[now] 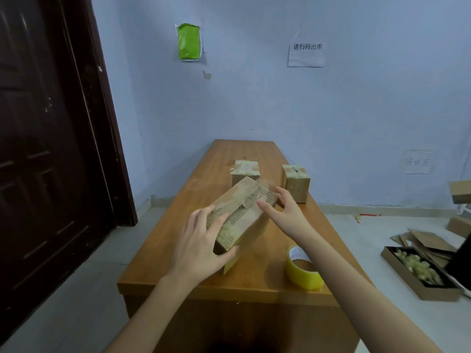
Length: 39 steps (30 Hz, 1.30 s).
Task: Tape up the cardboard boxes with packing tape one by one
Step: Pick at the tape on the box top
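Cardboard box (242, 215), worn and with its top layer torn to bare ridges, lies at an angle in the middle of the frame on the wooden tabletop (254, 278). The left hand (201, 248) grips its near corner, fingers curled over the top and thumb under the edge, while the right hand (283, 210) rests its straight, slightly spread fingers against the far end. The roll of yellow packing tape (303, 270) stands untouched at the lower right of the box, near the right forearm. Two smaller boxes, one at centre (246, 171) and one to its right (297, 183), stand further back and already carry tape across their tops. The step in hand seems to be squaring this box up and holding its flaps flat before taping. To do it well, keep the left hand pressing the top closed, bring the seam to face up and run along the tabletop, then reach for the roll with the right hand. Torn, ridged cardboard will likely hold tape poorly, so press the strip down firmly.
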Each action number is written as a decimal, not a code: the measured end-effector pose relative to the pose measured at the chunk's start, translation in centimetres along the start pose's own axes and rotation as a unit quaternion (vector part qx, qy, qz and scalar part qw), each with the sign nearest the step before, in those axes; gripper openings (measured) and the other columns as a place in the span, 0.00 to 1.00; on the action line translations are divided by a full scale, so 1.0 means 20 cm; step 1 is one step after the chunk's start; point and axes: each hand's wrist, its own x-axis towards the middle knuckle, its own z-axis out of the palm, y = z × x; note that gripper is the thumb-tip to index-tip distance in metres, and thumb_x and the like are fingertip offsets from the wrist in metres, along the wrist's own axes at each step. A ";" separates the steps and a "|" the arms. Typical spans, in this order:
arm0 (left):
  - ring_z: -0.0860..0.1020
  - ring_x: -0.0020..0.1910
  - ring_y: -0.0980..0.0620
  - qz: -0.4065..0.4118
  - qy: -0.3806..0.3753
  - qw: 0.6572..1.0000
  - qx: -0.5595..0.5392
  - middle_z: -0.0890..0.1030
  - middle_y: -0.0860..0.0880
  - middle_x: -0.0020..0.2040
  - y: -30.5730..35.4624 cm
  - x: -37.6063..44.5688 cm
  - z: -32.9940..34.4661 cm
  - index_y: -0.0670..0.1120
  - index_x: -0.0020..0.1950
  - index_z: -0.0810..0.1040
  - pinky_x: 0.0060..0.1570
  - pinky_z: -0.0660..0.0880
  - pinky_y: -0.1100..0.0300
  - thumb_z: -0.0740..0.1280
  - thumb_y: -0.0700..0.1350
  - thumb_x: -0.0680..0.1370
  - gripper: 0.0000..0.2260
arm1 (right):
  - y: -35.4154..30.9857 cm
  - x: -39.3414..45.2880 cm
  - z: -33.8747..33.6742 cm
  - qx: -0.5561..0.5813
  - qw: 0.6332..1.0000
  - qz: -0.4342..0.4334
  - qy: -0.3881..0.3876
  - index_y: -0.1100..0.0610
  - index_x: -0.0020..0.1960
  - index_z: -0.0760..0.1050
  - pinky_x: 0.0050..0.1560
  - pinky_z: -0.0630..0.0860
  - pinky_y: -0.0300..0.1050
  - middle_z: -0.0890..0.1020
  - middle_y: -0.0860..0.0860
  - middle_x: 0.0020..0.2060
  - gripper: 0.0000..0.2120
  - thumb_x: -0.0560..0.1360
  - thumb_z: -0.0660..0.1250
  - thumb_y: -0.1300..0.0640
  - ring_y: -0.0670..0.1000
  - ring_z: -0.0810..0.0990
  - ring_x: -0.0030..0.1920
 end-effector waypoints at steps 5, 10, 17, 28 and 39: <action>0.58 0.70 0.52 0.051 -0.020 0.997 -0.051 0.59 0.50 0.72 -0.08 0.00 -0.01 0.50 0.75 0.58 0.64 0.65 0.52 0.69 0.63 0.68 0.41 | 0.00 -0.01 -0.04 0.014 0.999 -0.018 0.049 0.54 0.65 0.71 0.37 0.71 0.25 0.77 0.43 0.54 0.25 0.73 0.70 0.45 0.37 0.74 0.49; 0.52 0.68 0.62 0.080 -0.137 0.985 -0.071 0.50 0.59 0.72 -0.22 0.09 -0.04 0.53 0.76 0.50 0.63 0.68 0.55 0.67 0.62 0.62 0.47 | 0.04 -0.05 -0.08 0.045 0.997 0.008 0.061 0.53 0.48 0.80 0.35 0.75 0.33 0.83 0.48 0.40 0.09 0.74 0.70 0.48 0.46 0.80 0.42; 0.50 0.71 0.58 0.153 -0.255 0.954 -0.037 0.50 0.57 0.72 -0.29 0.30 -0.07 0.53 0.76 0.52 0.68 0.61 0.56 0.71 0.55 0.65 0.43 | 0.05 -0.07 -0.09 0.014 0.996 0.090 0.004 0.60 0.46 0.77 0.33 0.80 0.39 0.84 0.51 0.38 0.07 0.76 0.69 0.56 0.45 0.84 0.33; 0.59 0.72 0.51 0.065 -0.186 0.978 -0.060 0.63 0.49 0.73 0.06 0.32 0.02 0.53 0.71 0.65 0.68 0.57 0.53 0.55 0.49 0.79 0.20 | -0.07 -0.16 0.02 0.226 0.950 0.206 -0.060 0.67 0.50 0.77 0.34 0.82 0.44 0.84 0.58 0.37 0.08 0.77 0.66 0.62 0.54 0.85 0.36; 0.66 0.61 0.64 0.090 -0.108 0.972 -0.191 0.72 0.62 0.62 -0.02 0.17 0.10 0.58 0.62 0.76 0.59 0.68 0.60 0.66 0.55 0.76 0.15 | 0.02 -0.27 0.06 -0.067 0.998 0.018 0.002 0.55 0.49 0.73 0.43 0.80 0.45 0.81 0.47 0.43 0.13 0.71 0.72 0.49 0.47 0.80 0.44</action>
